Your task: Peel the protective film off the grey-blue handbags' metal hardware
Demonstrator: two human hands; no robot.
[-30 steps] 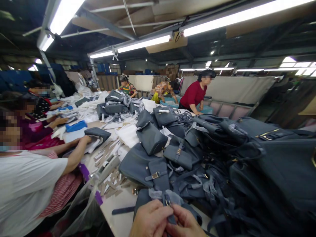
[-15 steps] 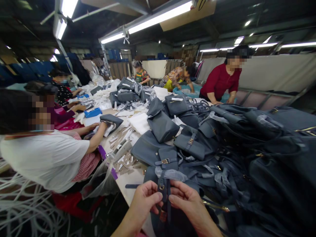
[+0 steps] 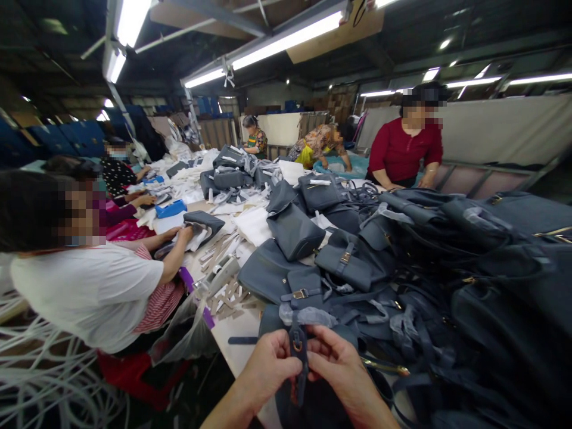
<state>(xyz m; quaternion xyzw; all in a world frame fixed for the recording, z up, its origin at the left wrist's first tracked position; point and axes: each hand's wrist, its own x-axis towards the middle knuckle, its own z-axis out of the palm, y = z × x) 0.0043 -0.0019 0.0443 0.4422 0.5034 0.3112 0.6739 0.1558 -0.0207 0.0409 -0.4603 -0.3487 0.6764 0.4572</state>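
Observation:
Between my two hands is a dark blue-grey bag strap point(image 3: 295, 325) with a small gold buckle. My left hand point(image 3: 268, 366) pinches it from the left, thumb pressed on the strap just below the buckle. From the right, my right hand point(image 3: 335, 363) grips its edge between thumb and fingers. A dark bag point(image 3: 313, 408) lies under my hands, partly covered by them. Just beyond them, plastic film wraps a bag handle point(image 3: 308, 316). Behind that rests a blue-grey backpack point(image 3: 263, 274) with a gold-buckled flap.
Piled bags point(image 3: 429, 238) crowd the right side. A loose dark strap point(image 3: 242, 341) lies left of my hands on the table point(image 3: 232, 330). Cardboard strips point(image 3: 230, 298) and a grey tool point(image 3: 221, 271) lie farther left. A co-worker in white point(image 3: 89, 292) handles a bag; other people work around the table.
My hands have drawn slightly closer together. The strap's two strands, side by side before, now overlap. Across the table, the person in red is more upright.

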